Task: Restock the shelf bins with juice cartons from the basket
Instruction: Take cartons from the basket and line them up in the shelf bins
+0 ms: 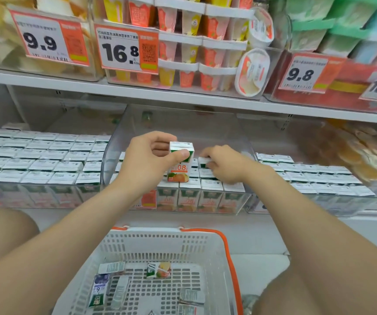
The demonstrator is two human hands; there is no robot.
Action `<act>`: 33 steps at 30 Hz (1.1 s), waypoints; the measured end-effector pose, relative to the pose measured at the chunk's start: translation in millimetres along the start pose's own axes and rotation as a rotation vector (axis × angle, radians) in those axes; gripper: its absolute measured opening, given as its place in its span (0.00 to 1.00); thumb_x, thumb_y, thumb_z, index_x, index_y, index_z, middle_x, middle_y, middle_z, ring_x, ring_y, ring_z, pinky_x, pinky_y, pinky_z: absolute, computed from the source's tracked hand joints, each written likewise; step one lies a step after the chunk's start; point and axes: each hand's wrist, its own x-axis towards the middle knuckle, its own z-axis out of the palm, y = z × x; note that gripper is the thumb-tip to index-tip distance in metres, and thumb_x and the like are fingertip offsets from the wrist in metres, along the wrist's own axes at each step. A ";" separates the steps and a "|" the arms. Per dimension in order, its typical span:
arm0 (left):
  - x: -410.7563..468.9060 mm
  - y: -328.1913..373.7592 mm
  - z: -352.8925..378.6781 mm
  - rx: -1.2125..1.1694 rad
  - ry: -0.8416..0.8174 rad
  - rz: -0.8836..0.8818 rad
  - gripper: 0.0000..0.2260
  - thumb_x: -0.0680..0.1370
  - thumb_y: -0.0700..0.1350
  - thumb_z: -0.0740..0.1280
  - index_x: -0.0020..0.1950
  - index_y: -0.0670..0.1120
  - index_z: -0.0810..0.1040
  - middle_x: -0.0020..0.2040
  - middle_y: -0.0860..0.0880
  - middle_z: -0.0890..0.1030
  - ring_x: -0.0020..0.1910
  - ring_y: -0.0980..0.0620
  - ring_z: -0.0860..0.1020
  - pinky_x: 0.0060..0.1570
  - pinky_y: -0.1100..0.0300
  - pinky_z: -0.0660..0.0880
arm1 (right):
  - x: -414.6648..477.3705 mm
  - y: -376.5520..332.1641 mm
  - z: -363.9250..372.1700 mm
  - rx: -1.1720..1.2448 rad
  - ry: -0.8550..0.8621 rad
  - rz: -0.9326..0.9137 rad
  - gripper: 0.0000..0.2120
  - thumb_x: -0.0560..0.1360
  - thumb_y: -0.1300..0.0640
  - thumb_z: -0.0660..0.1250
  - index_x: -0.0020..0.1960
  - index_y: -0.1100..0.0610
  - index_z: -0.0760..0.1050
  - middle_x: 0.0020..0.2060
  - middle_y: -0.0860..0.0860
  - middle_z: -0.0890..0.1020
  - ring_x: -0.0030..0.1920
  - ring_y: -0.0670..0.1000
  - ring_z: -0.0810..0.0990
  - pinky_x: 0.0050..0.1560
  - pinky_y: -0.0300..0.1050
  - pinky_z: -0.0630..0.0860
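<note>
My left hand (pixel 147 159) pinches an upright white and green juice carton (pixel 180 164) with an orange fruit picture, held just above the rows in the clear middle bin (pixel 115 155). To its right, my right hand (pixel 225 163) reaches into the same bin, its fingers curled round the top of another carton (pixel 203 162) standing among the packed cartons. Below, the white basket (pixel 160 241) with orange handles holds several loose cartons lying flat, one of them an orange juice carton (pixel 159 270).
Clear bins left (pixel 35 155) and right (pixel 314 176) of the middle one are packed with the same white-topped cartons. The shelf above (pixel 137 93) carries yoghurt cups and price tags close over the bins. My knees flank the basket.
</note>
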 end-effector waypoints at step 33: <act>-6.1 -32.6 50.8 1.125 -0.463 0.454 0.31 0.84 0.68 0.43 0.82 0.55 0.62 0.84 0.53 0.61 0.82 0.46 0.58 0.78 0.43 0.57 | -28.5 0.3 -26.6 -0.486 0.090 0.015 0.09 0.78 0.62 0.66 0.57 0.55 0.74 0.50 0.52 0.79 0.52 0.58 0.78 0.50 0.51 0.67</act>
